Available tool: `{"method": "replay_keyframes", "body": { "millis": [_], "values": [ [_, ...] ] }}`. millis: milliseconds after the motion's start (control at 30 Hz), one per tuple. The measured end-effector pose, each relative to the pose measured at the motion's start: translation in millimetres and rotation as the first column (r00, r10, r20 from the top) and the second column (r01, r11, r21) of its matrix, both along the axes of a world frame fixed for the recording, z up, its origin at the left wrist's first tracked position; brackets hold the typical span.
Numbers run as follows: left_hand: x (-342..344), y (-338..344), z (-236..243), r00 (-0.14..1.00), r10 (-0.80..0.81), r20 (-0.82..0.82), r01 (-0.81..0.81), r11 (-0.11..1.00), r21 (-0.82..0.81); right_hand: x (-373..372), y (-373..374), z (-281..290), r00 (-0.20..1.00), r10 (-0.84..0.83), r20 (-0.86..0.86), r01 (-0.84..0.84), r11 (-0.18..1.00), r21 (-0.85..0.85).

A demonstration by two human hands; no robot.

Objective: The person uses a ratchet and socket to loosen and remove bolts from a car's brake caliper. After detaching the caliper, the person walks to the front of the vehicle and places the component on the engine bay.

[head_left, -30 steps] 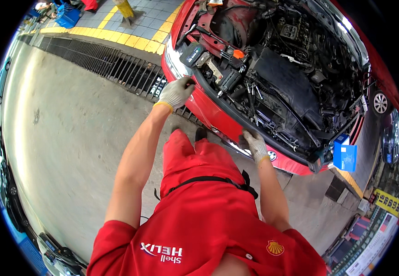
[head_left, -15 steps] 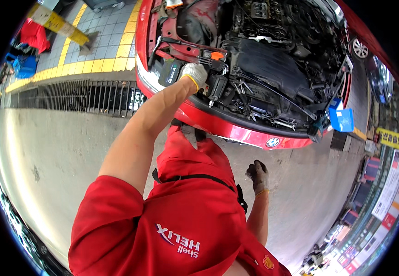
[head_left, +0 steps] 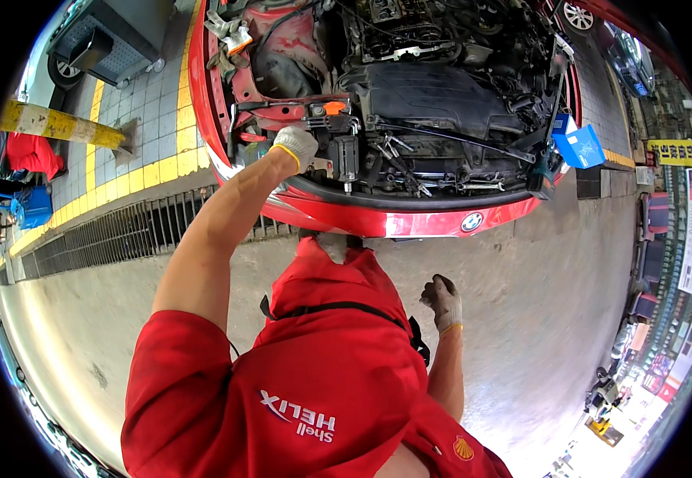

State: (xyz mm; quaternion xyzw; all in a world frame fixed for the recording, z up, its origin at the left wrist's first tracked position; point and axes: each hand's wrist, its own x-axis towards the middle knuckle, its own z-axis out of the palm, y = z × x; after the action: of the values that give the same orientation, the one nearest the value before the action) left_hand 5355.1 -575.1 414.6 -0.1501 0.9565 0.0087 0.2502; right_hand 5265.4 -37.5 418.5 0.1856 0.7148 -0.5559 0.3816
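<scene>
My left hand [head_left: 296,148], in a white knitted glove with a yellow cuff, reaches over the front left corner of a red car's open engine bay. The back of the glove hides its fingers and whatever they touch. Just right of it sits a black ribbed rectangular part [head_left: 347,158], with an orange piece [head_left: 335,107] beyond. A dark green-and-black object shows partly left of the wrist. Lower down, my right hand [head_left: 443,304] hangs beside my body above the floor. Its glove is dirty, the fingers loosely bent and slightly apart, with nothing visible in them.
Metal hand tools [head_left: 398,163] and a wrench [head_left: 481,186] lie along the car's front edge. A black plastic cover [head_left: 434,92] spans the bay's middle. At the right corner are a blue box [head_left: 579,145] and a cordless tool [head_left: 542,183]. A floor grate [head_left: 115,235] runs left.
The view has shifted, so the car sits higher and further left. My left hand stays at the same corner and now covers more of the green-and-black object. My right hand still hangs down.
</scene>
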Motion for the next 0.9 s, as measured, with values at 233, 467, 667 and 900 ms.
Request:
{"method": "replay_keyframes", "body": {
  "millis": [233, 467, 667, 900],
  "values": [
    [36, -7, 60, 0.987, 0.155, -0.035, -0.152, 0.986, 0.073, -20, -82, 38, 0.947, 0.269, -0.175, -0.277, 0.961, -0.020],
    [87, 45, 144, 0.794, 0.521, -0.313, -0.400, 0.836, 0.375, -13, -211, 122, 0.483, 0.535, -0.693, -0.714, 0.699, 0.043],
    [100, 103, 180, 0.478, 0.724, -0.498, -0.318, 0.671, 0.670, 9, -263, 222, 0.514, 0.441, -0.736, -0.773, 0.611, -0.174],
    [93, 126, 200, 0.362, 0.536, -0.763, -0.125, 0.839, 0.530, 4, -253, 259, 0.309, 0.248, -0.918, -0.820, 0.559, -0.125]
  ]
}}
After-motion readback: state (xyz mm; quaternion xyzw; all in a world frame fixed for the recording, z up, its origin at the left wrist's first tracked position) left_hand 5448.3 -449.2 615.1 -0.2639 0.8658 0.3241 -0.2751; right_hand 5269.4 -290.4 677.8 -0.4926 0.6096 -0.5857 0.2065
